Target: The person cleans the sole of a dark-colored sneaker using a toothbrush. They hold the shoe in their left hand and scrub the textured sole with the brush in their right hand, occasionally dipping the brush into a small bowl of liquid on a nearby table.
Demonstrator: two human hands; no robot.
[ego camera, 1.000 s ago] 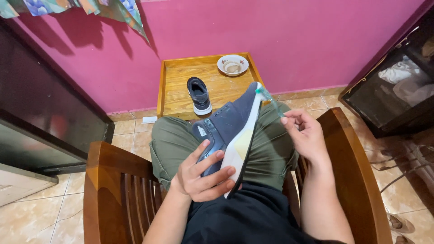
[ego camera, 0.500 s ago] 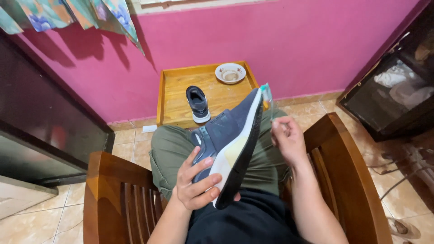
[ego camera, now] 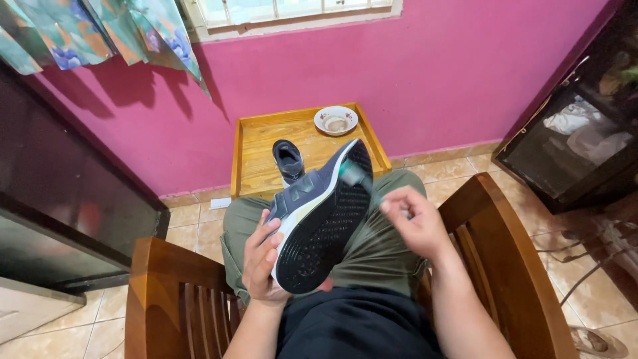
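Observation:
I sit in a wooden armchair (ego camera: 505, 252). My left hand (ego camera: 260, 259) grips a dark blue sneaker (ego camera: 319, 219) by its side, over my lap, with the dark patterned sole turned up toward me and the toe pointing away. My right hand (ego camera: 413, 223) holds a thin brush with a green head (ego camera: 355, 176), blurred by motion, against the sole near the toe. A second matching sneaker (ego camera: 288, 159) stands on the low wooden tray table (ego camera: 249, 149) in front of my knees.
A small white bowl (ego camera: 335, 120) sits at the table's far right corner, by the pink wall. A dark cabinet (ego camera: 60, 199) stands at left, a glass-fronted cabinet (ego camera: 571, 153) at right. Patterned curtains (ego camera: 100, 33) hang upper left. The floor is tiled.
The sneaker has rotated in my left hand, so its sole now faces up. My right hand has brought the brush onto the sole near the toe. The view has tilted upward.

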